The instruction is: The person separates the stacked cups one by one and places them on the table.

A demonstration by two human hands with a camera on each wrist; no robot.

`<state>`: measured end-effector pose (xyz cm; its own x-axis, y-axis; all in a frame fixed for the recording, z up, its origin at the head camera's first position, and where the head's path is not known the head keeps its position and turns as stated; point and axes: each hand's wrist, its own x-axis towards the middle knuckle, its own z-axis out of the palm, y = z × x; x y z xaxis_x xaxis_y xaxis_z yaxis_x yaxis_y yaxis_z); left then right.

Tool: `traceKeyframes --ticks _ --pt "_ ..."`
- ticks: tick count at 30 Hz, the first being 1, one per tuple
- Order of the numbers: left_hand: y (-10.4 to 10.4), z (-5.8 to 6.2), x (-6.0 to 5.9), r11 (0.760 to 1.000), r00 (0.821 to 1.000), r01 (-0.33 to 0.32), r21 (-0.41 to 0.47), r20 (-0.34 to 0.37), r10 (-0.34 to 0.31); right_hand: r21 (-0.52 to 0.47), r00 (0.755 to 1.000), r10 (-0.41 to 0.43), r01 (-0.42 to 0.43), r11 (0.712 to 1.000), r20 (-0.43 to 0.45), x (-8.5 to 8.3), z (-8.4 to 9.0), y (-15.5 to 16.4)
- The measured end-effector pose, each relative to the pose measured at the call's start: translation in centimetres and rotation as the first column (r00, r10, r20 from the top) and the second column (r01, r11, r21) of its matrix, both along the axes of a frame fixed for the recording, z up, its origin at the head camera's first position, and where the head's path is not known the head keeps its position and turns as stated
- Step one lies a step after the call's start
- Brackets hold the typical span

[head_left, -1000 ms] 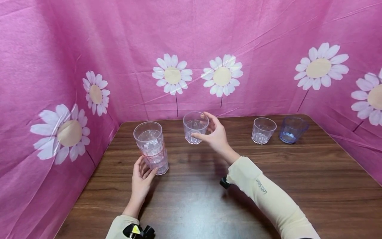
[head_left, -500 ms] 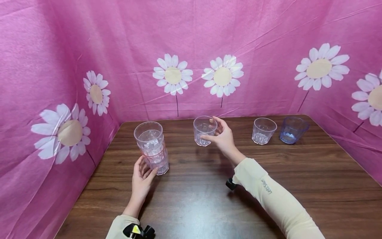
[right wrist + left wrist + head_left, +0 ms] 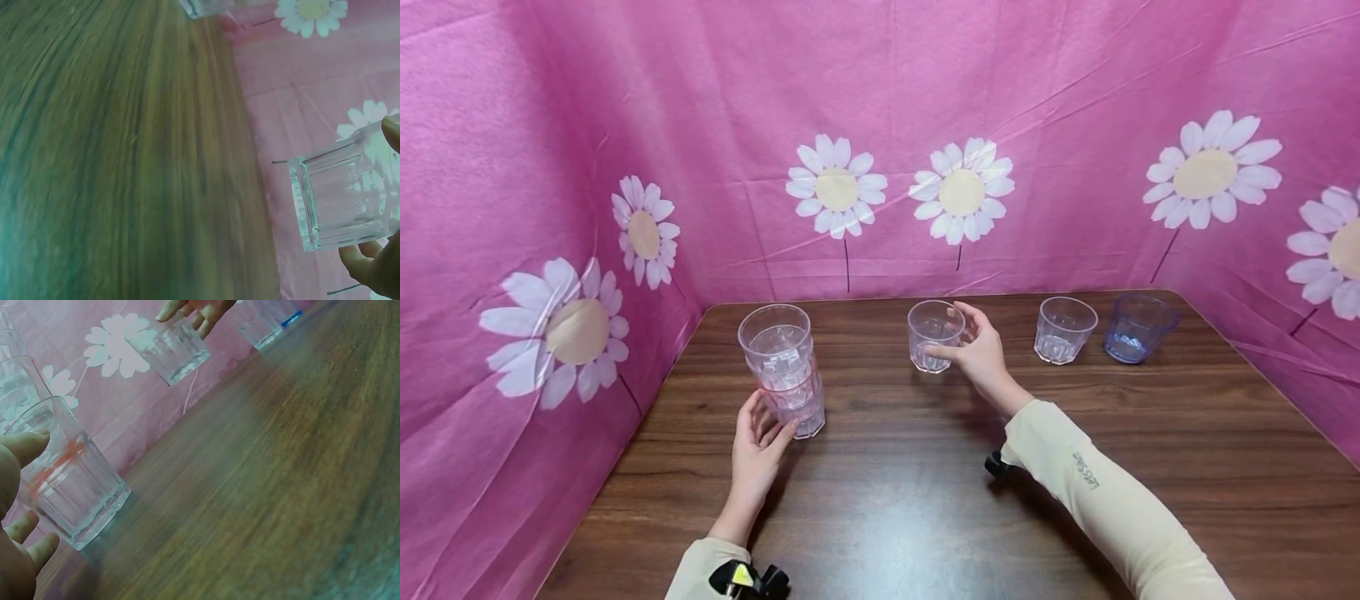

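Observation:
A stack of clear plastic cups, one of them pink-tinted, stands upright at the left of the table. My left hand holds its lower part between thumb and fingers; the left wrist view shows the lowest cup resting on the wood. Farther back, near mid-table, my right hand grips a single clear cup from its right side, thumb in front and fingers behind. That cup is upright, and in the right wrist view its base looks lifted off the table.
To the right, a clear cup and a blue cup stand side by side near the back edge of the wooden table. A pink cloth with printed daisies hangs behind and along both sides.
My right hand has carried the clear cup to the right and slightly lower in view, away from the stack. My left hand and the stack have stayed in place.

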<state>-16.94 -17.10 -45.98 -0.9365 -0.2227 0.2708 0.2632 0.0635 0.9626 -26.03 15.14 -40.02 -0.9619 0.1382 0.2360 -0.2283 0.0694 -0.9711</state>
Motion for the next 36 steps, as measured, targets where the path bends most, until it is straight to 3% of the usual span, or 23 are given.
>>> traceKeyframes --ticks 15,30,36 --pt "0.0 -0.1 0.1 1.000 1.000 0.004 -0.009 0.009 -0.004 0.003 0.994 -0.077 0.077 0.997 0.079 -0.5 -1.5 2.8" --pt "0.0 0.1 0.2 1.000 1.000 0.003 -0.016 0.019 -0.003 0.090 0.980 -0.161 0.151 0.984 0.118 -1.0 -2.6 4.9" --pt "0.0 0.0 0.1 1.000 1.000 0.000 -0.014 0.017 0.000 0.054 0.976 -0.168 0.162 0.985 0.141 -1.4 -2.7 5.4"
